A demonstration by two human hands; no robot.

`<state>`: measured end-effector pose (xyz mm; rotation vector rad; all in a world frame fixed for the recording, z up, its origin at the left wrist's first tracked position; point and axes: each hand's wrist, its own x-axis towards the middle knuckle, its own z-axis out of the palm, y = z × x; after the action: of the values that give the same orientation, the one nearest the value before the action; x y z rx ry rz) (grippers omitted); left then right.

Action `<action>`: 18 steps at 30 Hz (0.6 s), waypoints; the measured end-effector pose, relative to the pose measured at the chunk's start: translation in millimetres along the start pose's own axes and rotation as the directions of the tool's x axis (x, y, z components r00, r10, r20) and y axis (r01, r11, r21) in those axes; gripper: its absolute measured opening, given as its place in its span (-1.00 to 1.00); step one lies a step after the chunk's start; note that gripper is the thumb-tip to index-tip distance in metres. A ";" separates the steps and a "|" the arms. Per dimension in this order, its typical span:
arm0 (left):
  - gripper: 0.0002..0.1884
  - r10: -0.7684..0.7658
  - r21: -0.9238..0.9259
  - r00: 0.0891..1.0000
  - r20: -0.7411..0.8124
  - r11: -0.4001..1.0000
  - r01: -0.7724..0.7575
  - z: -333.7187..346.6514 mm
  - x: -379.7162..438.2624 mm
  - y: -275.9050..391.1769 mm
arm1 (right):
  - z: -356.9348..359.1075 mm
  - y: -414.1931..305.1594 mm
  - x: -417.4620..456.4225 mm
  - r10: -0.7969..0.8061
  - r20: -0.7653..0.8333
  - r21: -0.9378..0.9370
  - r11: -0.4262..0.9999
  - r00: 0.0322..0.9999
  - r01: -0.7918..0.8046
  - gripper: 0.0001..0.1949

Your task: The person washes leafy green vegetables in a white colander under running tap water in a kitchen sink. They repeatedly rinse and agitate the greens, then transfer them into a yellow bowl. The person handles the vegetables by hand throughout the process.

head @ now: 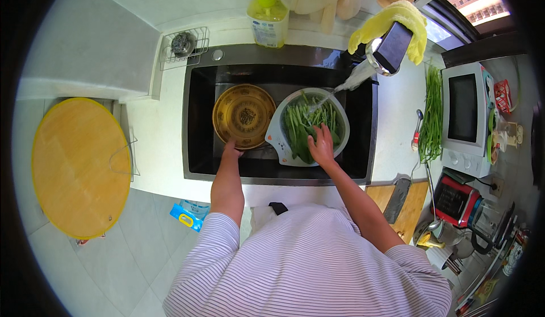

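Observation:
My left hand (231,147) is at the near rim of a round golden-brown patterned bowl (246,125), thumb over the edge and the other fingers largely hidden. Beside it in the dark sink (298,58) sits a white plastic basin (284,156) with a wide printed lip on its left. Leafy green vegetables (298,127) fill this basin. My right hand (322,147) reaches over its near right side, fingers spread and touching the leaves. From the faucet (391,48), a stream of water (355,75) falls onto the greens.
A yellow cloth (415,18) drapes over the faucet. Behind the sink stand a pump soap bottle (267,21) and a wire rack with a steel scourer (183,44). To the right are long green stalks (431,116), a microwave (463,108), and a cleaver (397,200) on a wooden cutting board (415,206).

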<state>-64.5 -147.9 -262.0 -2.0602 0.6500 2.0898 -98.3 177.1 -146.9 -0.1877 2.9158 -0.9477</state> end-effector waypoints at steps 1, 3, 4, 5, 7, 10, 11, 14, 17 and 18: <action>-0.59 0.019 0.091 1.000 -0.006 0.996 -0.018 -7.7 8.3 4.6 | -1.3 -0.6 -1.4 0.005 0.009 0.007 1.000 1.000 -0.005 -0.60; -0.59 0.051 0.277 0.999 -0.013 0.960 -0.045 -17.0 18.1 10.7 | -4.4 0.8 -4.5 0.029 0.015 0.044 0.999 0.999 -0.030 -0.60; -0.60 0.077 0.294 0.995 0.055 0.952 -0.090 -19.9 19.4 11.4 | -6.2 2.7 -6.4 0.045 0.018 0.060 0.997 0.999 -0.046 -0.61; -0.62 0.103 0.306 0.987 0.122 0.942 -0.136 -23.4 20.5 12.4 | -7.7 4.7 -7.1 0.052 0.023 0.028 0.998 0.998 -0.053 -0.60; -0.63 0.132 0.347 0.973 0.188 0.918 -0.191 -20.3 12.1 15.9 | -8.5 9.1 -8.2 0.068 0.028 -0.040 0.997 0.997 -0.067 -0.60; -0.63 0.167 0.421 0.961 0.220 0.872 -0.248 -7.2 -2.0 29.1 | -6.9 7.9 -9.8 0.065 0.002 -0.046 0.997 0.998 -0.065 -0.60; -0.62 0.183 0.437 0.947 0.262 0.853 -0.286 -4.9 -7.8 32.6 | -6.6 6.0 -11.4 0.046 0.000 -0.039 0.998 0.999 -0.046 -0.60; -0.58 0.365 0.588 0.893 0.263 0.673 -0.448 6.5 -30.2 48.1 | -5.5 -15.6 -12.8 -0.035 0.017 0.001 0.999 0.999 0.035 -0.60; -0.55 0.560 0.805 0.786 0.264 0.320 -0.499 37.2 -85.8 52.8 | -0.3 -33.6 -15.3 -0.085 0.056 0.031 0.996 0.995 0.084 -0.60; -0.54 0.621 0.860 0.735 0.270 0.187 -0.474 41.3 -103.5 56.3 | 3.1 -39.9 -15.3 -0.090 0.074 0.046 0.995 0.993 0.086 -0.59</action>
<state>-118.7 -161.5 -150.4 -1.3212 2.2427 1.1336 -79.1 145.4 -125.5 -0.3444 2.8366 -0.9912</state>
